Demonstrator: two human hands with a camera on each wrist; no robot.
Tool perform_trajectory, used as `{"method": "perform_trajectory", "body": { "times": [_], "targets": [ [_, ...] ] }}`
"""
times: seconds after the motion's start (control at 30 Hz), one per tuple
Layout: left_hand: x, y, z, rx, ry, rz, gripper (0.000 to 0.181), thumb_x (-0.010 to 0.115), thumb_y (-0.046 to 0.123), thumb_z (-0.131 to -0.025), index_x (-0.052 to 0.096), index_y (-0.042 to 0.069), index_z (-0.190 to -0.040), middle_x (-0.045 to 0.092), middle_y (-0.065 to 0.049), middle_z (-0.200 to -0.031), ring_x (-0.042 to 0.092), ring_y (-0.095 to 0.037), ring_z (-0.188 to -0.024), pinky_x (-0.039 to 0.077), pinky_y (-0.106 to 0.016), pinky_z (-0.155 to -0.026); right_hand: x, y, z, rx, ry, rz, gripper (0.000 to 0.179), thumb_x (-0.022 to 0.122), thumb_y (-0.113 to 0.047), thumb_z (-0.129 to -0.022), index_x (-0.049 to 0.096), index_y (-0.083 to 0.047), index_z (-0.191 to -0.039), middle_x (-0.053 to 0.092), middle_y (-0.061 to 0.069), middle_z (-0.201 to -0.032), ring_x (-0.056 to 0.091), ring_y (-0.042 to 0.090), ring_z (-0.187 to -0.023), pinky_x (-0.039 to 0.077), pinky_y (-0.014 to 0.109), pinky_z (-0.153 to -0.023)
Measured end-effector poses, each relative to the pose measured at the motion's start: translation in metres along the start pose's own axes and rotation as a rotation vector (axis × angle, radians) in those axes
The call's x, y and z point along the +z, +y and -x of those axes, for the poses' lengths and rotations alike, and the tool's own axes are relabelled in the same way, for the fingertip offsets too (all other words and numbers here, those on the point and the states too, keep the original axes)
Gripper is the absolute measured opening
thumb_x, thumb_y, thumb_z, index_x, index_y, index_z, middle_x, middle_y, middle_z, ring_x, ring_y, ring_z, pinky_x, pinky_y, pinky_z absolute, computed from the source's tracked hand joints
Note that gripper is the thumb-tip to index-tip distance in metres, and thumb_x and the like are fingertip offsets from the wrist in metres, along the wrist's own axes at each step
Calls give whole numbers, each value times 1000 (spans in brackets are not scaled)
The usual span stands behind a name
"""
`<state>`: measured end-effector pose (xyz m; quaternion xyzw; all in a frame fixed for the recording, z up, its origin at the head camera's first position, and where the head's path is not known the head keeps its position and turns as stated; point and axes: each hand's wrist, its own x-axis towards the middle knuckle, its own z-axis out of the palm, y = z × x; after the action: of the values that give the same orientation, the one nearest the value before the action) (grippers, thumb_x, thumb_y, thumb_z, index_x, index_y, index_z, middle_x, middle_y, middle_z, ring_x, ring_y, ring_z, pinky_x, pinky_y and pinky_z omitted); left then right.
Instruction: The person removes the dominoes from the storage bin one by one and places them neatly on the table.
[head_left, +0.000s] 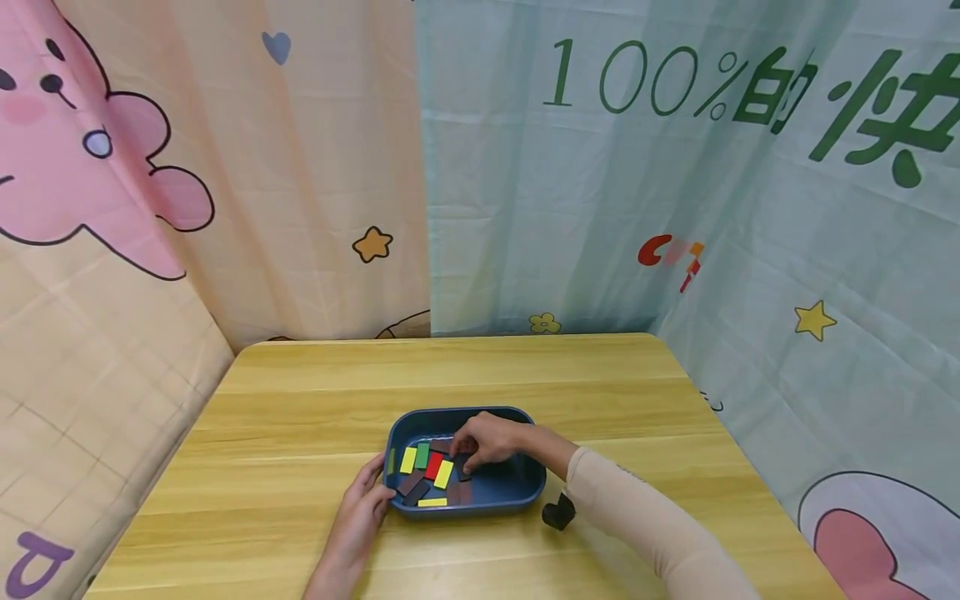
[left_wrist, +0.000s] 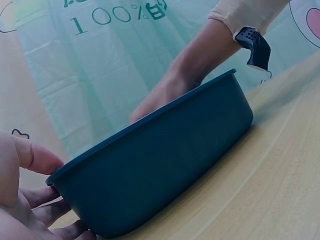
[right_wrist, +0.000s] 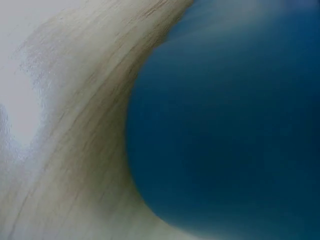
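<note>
A dark blue plastic tub [head_left: 495, 500] stands on the wooden table, holding several small flat rectangular blocks in yellow, green, red, brown and black. My left hand [head_left: 365, 498] grips the tub's left end; the left wrist view shows the thumb [left_wrist: 42, 159] on the rim and the fingers against the outer wall. Inside the tub, my right hand [head_left: 491, 440] reaches down with bent fingers and pinches a dark block [head_left: 463, 469] among the others. A red block [head_left: 433, 465] and a yellow block [head_left: 443, 475] lie just left of it. In the right wrist view, the tub's wall [right_wrist: 215, 125] hides that hand.
The wooden table [head_left: 300, 400] extends around the tub. A black device [head_left: 558, 512] sits at the right wrist, beside the tub's right end. Printed curtains [head_left: 525, 183] hang behind the table and along both sides.
</note>
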<state>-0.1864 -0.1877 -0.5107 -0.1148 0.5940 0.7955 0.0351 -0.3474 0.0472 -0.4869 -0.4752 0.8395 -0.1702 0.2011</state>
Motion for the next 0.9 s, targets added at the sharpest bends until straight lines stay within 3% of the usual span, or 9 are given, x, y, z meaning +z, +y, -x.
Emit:
{"method": "perform_trajectory", "body": {
  "times": [0.43,0.57,0.9],
  "targets": [
    [-1,-3,1,13,-7,13,64,46,-3,-98,29,-2,-159,20,-23,-167,33,-32,-142,44,-19,-93,-19,-6,10,1,-37,-170,17,73,-3,-94,80,-9,-108,63,-10,-84,52,5,-75,47,21,-69],
    [1,-3,1,41,-16,15,64,45,-4,-98,27,-3,-160,19,-24,-167,33,-33,-142,44,-20,-95,-28,-8,16,15,-6,-228,18,69,-2,-96,80,-8,-110,65,-8,-91,56,6,-78,51,22,-72],
    [0,-3,1,38,0,0,65,47,-6,-96,30,-3,-159,21,-23,-166,33,-34,-143,44,-18,-94,-55,-2,41,76,88,-436,17,69,1,-96,76,1,-111,64,2,-93,60,17,-86,57,32,-81]
  ]
}}
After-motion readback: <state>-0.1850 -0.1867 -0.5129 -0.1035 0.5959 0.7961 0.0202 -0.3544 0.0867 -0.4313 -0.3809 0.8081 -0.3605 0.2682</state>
